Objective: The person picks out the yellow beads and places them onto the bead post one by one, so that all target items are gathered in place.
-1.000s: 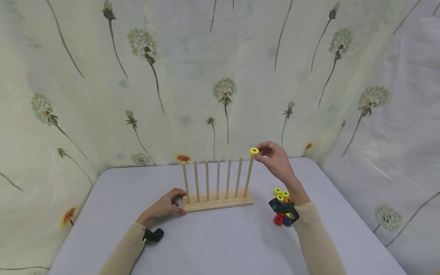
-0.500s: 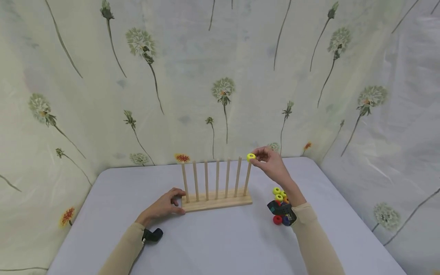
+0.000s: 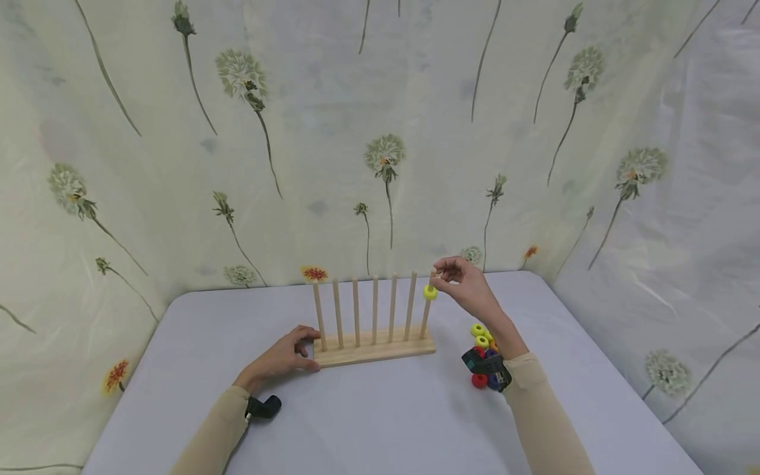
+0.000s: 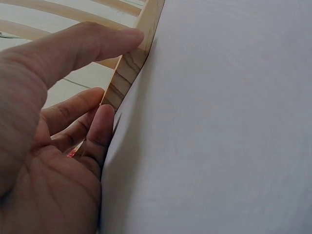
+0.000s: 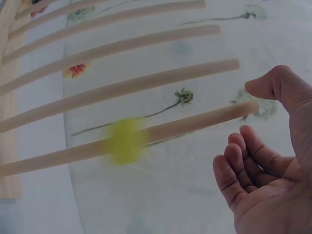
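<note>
A wooden peg rack (image 3: 374,355) with a row of upright pegs stands on the table. My left hand (image 3: 285,358) grips the left end of its base, thumb at the front and fingers towards the back; the left wrist view shows thumb and fingertips on the wooden end (image 4: 124,78). A yellow ring-shaped bead (image 3: 430,292) is threaded on the rightmost peg, partway down, and looks blurred in the right wrist view. Around the top of that peg (image 5: 204,118) my right hand (image 3: 466,284) holds its thumb and fingers apart, off the bead.
To the right of the rack lies a small pile of beads (image 3: 481,342) in yellow, orange, red and blue, partly hidden by the right wrist's black camera (image 3: 487,368). A flowered curtain (image 3: 309,145) hangs behind the white-covered table (image 3: 368,422).
The right hand lowered the yellow bead onto the rightmost peg's tip and let go; the bead has slid partway down. The left hand has stayed on the rack's end.
</note>
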Motion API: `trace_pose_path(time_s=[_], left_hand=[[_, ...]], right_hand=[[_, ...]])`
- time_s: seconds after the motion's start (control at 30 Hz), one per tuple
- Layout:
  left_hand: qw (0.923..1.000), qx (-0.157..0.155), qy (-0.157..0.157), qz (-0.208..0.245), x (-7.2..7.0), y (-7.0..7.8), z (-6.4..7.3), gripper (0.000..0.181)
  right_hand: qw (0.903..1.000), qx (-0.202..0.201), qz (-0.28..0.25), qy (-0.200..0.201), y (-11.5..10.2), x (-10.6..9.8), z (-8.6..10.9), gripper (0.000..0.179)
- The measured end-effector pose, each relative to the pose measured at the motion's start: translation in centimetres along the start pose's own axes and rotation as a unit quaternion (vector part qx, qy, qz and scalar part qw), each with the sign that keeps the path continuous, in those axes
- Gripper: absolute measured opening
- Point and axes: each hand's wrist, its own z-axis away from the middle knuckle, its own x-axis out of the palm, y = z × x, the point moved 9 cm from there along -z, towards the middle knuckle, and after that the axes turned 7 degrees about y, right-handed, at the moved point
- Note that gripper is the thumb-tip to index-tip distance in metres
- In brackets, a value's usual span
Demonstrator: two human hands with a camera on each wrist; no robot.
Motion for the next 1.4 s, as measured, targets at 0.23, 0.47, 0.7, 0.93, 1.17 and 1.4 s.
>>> trace_pose_path(time_s=[0.23,0.47,0.7,0.93,1.17,1.4], left_hand=[[1.0000,-0.007,-0.001,-0.005,0.1,0.0,-0.1,0.068],[0.9999,-0.011,0.002,-0.004,0.1,0.1,0.0,0.066],[1.0000,-0.002,0.002,-0.009,0.2,2.2,0.7,0.063],[0.9997,0.007,0.008,-0.020,-0.2,3.1,1.1,0.061],[0.9998,0.004,0.008,-0.020,0.1,0.3,0.0,0.065],[0.9998,-0.008,0.004,-0.016,0.2,0.3,0.1,0.070]], right_hand=[[1.0000,0.004,0.008,0.002,0.3,-0.1,0.2,0.040],[1.0000,0.005,0.006,-0.002,0.4,-0.4,0.1,0.040],[0.9991,0.014,-0.032,-0.023,1.1,-1.9,0.5,0.040],[0.9976,0.015,-0.054,-0.042,3.1,-5.1,2.0,0.042],[0.9961,0.037,-0.046,-0.066,7.6,-8.0,4.7,0.035],[0.9945,0.050,-0.048,-0.079,12.0,-9.8,6.7,0.032]])
